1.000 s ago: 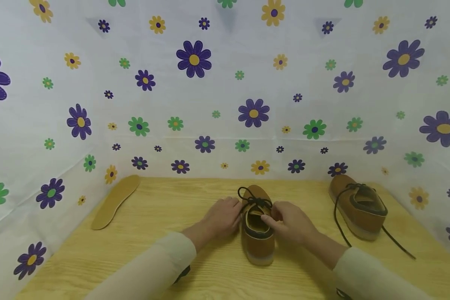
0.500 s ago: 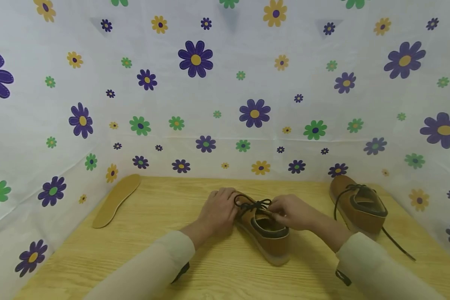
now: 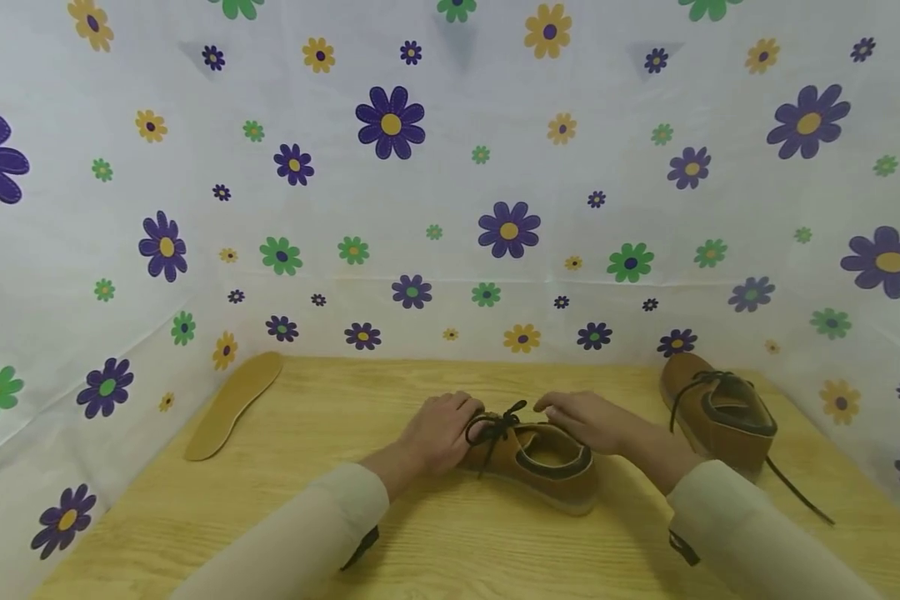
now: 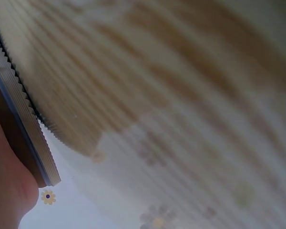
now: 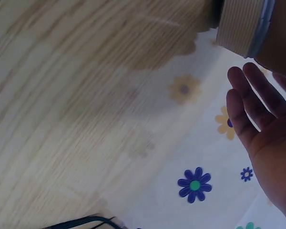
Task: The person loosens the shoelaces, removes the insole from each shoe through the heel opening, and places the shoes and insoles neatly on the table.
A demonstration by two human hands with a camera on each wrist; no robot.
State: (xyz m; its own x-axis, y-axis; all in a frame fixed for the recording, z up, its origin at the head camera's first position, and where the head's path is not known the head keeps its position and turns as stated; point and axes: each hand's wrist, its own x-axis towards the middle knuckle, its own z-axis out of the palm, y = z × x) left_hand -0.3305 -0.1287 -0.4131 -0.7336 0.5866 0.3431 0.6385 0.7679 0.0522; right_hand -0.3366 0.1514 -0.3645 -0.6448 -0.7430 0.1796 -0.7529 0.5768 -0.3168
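Observation:
A brown low-cut shoe point(image 3: 506, 468) with a dark padded collar and a dark lace tied in a bow stands on the table, toe to the left and heel to the right. My left hand point(image 3: 437, 433) grips its toe end, most of which it hides. Against that hand in the left wrist view is the ribbed edge of the sole point(image 4: 26, 107). My right hand point(image 3: 596, 421) hovers at the far side of the collar, and in the right wrist view its fingers are extended, close to the shoe's pale sole edge point(image 5: 240, 24), holding nothing.
The matching brown shoe point(image 3: 746, 446) stands at the right with its lace end trailing on the wooden table point(image 3: 270, 517). A tan insole point(image 3: 232, 408) lies at the far left. A white flowered cloth point(image 3: 450, 183) walls the back and both sides.
The shoe has turned counterclockwise, its heel swinging right and its toe left under my left hand. My right hand has come away from the lace area, its fingers loosened.

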